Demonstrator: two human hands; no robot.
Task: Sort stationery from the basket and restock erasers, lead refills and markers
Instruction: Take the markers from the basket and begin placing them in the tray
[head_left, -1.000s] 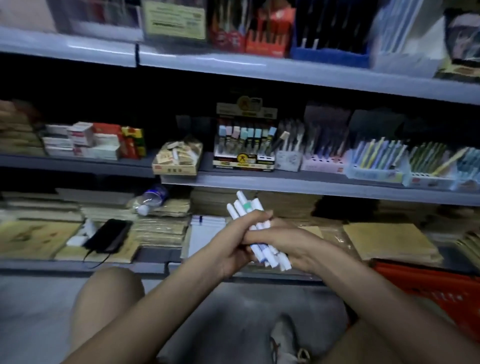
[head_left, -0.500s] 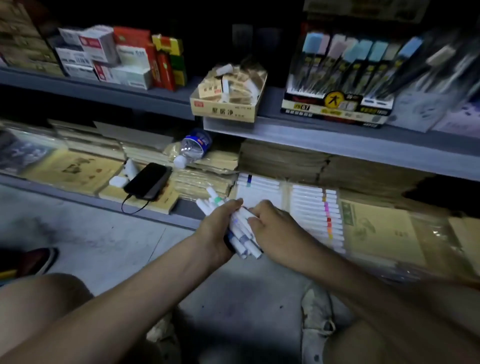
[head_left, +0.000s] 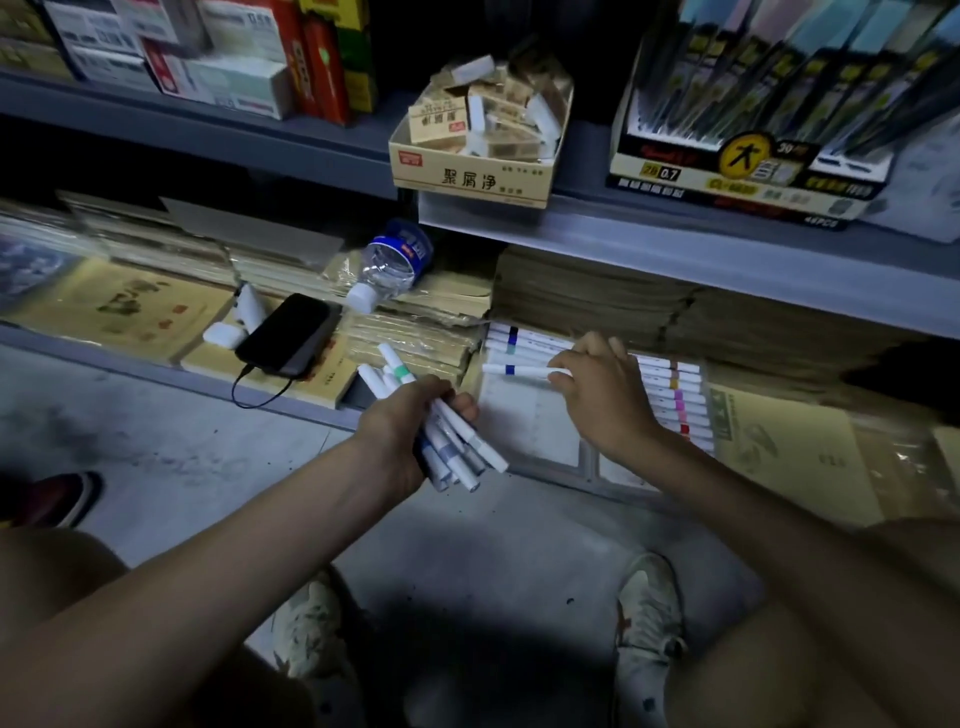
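Observation:
My left hand (head_left: 410, 431) grips a bundle of white markers (head_left: 457, 452) with coloured bands, held just in front of the bottom shelf. My right hand (head_left: 602, 389) pinches one white marker with a blue band (head_left: 514, 370) and holds it flat over the clear marker tray (head_left: 535, 431) on the bottom shelf. Rows of white markers (head_left: 670, 395) with coloured bands lie in that tray to the right of my hand. An open cardboard box of erasers (head_left: 483, 135) sits on the shelf above. A display box of lead refills (head_left: 748, 124) stands to its right.
A black phone (head_left: 291, 332) with a cable and a white charger lies on yellow notebooks left of the tray. A water bottle (head_left: 389, 265) lies on its side behind it. Stacked paper packs fill the bottom shelf. My shoes (head_left: 649, 613) rest on the grey floor below.
The view has dropped from the upper shelves to the bottom shelf. My hands have come apart: the right one took one blue-banded marker from the bundle and moved it over the tray.

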